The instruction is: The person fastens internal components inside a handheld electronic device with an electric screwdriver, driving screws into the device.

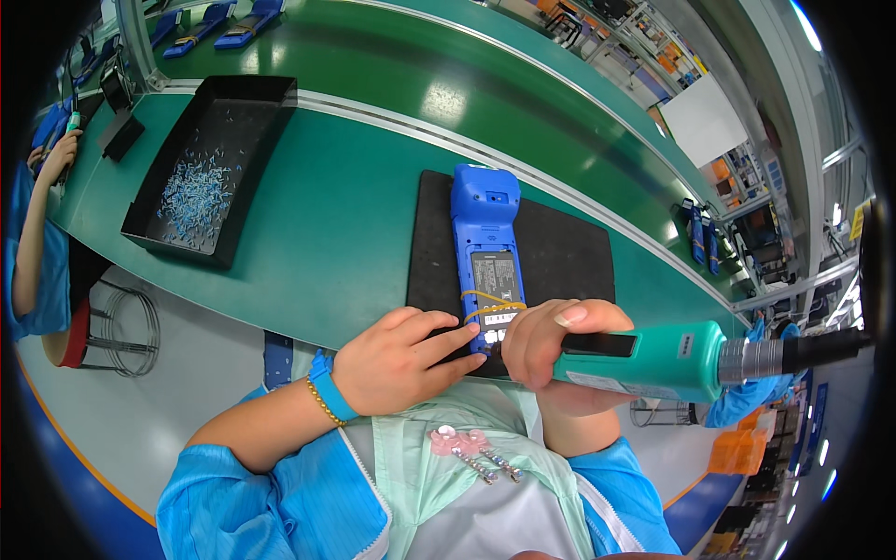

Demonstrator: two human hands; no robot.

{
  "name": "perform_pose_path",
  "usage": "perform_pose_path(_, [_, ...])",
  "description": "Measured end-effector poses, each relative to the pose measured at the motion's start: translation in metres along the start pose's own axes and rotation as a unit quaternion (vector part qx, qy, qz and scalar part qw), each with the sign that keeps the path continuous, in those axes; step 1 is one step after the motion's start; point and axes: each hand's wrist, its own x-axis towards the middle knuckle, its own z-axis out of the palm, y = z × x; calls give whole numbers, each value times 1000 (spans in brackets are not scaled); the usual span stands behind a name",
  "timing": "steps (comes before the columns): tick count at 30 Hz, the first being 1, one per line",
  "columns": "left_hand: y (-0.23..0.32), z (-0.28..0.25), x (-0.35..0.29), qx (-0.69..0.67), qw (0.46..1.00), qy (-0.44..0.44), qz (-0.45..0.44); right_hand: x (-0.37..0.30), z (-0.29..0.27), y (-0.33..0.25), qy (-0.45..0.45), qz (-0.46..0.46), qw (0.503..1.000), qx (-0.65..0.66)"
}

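A blue handheld terminal lies back side up on a black mat, its label area exposed and a yellow rubber band looped round its lower part. My left hand has its fingers stretched out, the fingertips touching the terminal's lower left edge. In my right hand is a green electric screwdriver, held almost level with its cable end to the right. The screwdriver's tip is mostly hidden behind my fingers, at the terminal's near end.
A black tray with many small blue-and-silver screws stands on the green bench at left. Beyond a metal rail, more blue terminals lie on a green conveyor. A co-worker's hand is at far left, near a stool.
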Motion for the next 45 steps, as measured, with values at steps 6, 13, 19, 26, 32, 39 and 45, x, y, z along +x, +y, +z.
perform_pose_path(6, [0,1,-2,-1,1000,2,1,1,2,0,4,1,1000,-11])
perform_pose_path(13, [0,2,-1,0,1000,-4,1,4,-1,1,6,-40,996,-81])
perform_pose_path(19, [-4,-1,-2,-111,993,35,-22,8,3,-15,39,-24,998,-42])
perform_pose_path(26, [10,-9,15,-198,963,80,-166,16,16,-23,20,-48,999,-6])
perform_pose_path(32, [10,-30,7,-93,981,77,-154,8,14,-38,87,-96,991,-23])
perform_pose_path(39, [-47,-143,-19,316,870,154,-346,-10,-11,-54,165,-112,979,-30])
perform_pose_path(45, [-88,-159,-54,325,858,117,-381,-8,-5,-45,181,-106,978,-11])
